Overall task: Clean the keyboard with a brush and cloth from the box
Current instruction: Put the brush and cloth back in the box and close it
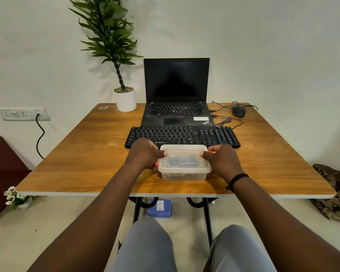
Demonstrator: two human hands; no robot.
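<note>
Clear plastic makes up the box, a small tub with round corners and a cloudy lid still on top. It sits on the wooden table near the front edge, about the middle, just in front of the keyboard. Dark, lumpy things show through the lid, but I cannot tell what they are.

The person's left hand holds the left end of the box, with the thumb laid over the lid. The right hand holds the right end the same way. Little red bits peek out beside each hand at the box ends. A black band sits on the right wrist.

The keyboard is long, flat and black, with many small square keys. Right behind it, a black laptop stands open with a dark, shiny screen. A smooth black mouse lies near the back right corner, with thin wires curling beside it. A white round pot with a tall green leafy plant stands near the back edge, left of the laptop. The table top is brown with wavy wood lines.
</note>
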